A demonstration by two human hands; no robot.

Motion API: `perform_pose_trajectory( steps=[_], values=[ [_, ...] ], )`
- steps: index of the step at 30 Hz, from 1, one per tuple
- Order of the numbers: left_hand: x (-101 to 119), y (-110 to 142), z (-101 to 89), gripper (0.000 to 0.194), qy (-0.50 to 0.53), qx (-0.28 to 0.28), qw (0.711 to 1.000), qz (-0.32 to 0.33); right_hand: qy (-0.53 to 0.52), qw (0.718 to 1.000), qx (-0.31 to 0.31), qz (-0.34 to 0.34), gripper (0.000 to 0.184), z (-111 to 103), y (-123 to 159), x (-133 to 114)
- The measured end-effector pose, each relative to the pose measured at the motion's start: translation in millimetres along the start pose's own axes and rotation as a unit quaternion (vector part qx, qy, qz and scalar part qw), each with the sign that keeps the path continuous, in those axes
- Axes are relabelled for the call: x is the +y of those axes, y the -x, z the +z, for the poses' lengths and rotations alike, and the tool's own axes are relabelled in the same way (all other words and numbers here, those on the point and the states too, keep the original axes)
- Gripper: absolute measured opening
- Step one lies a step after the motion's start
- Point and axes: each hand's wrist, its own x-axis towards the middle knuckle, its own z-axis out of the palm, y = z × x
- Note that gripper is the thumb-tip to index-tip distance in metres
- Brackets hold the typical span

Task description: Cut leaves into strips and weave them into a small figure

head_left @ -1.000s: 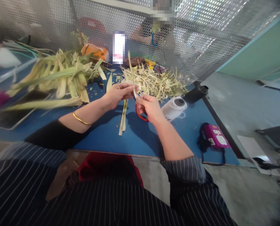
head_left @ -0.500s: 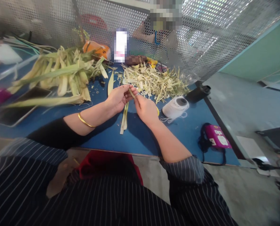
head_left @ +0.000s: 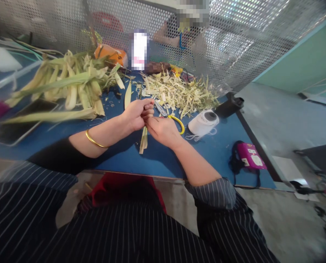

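Observation:
My left hand (head_left: 137,114) and my right hand (head_left: 164,130) meet over the blue table, both closed, fingertips together. A narrow pale-green leaf strip was between them in the earlier frames; now their fingers hide nearly all of it. Below the hands, a few flat leaf strips (head_left: 143,141) lie on the table. Just beyond my right hand rest scissors with a yellow handle (head_left: 181,124), blades pointing away to the left. Another leaf piece (head_left: 128,95) lies behind my left hand.
A heap of leaf scraps (head_left: 179,91) lies beyond the hands, with a bundle of long leaves (head_left: 75,82) to the left. White cord spool (head_left: 204,122), black cylinder (head_left: 231,106) and magenta box (head_left: 252,156) stand right. A lit phone (head_left: 140,50) stands before the perforated screen.
The strip, first upright between my hands, was bent down and is now hidden in my fingers. My right hand moved left and closer to my left, uncovering the scissors.

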Motion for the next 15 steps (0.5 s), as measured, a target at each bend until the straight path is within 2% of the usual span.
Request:
perform_pose_trajectory(
  steps=[2,4,6,8,12,15],
  values=[
    [7,-1,-3.1,0.02,-0.024,0.0,0.999,0.032,-0.078,0.996,-0.03,0.006,0.03,-3,1,5],
    [16,-4,-7.9,0.021,-0.035,0.009,0.998,0.054,-0.168,0.981,-0.091,-0.013,0.017,-7,2,8],
    [23,-8,-13.6,0.022,-0.035,0.03,0.998,0.048,-0.224,0.959,-0.169,-0.045,0.027,-10,3,9],
    [26,-13,-18.4,0.022,-0.031,0.048,0.998,0.02,-0.234,0.946,-0.217,-0.058,0.031,-11,3,6],
    [23,-18,-21.6,0.022,-0.024,0.071,0.997,0.006,-0.223,0.951,-0.203,-0.07,0.013,-6,2,1],
    [19,-17,-19.4,0.022,-0.036,0.082,0.996,0.016,-0.214,0.955,-0.189,-0.082,0.012,-2,1,2]
  ],
)
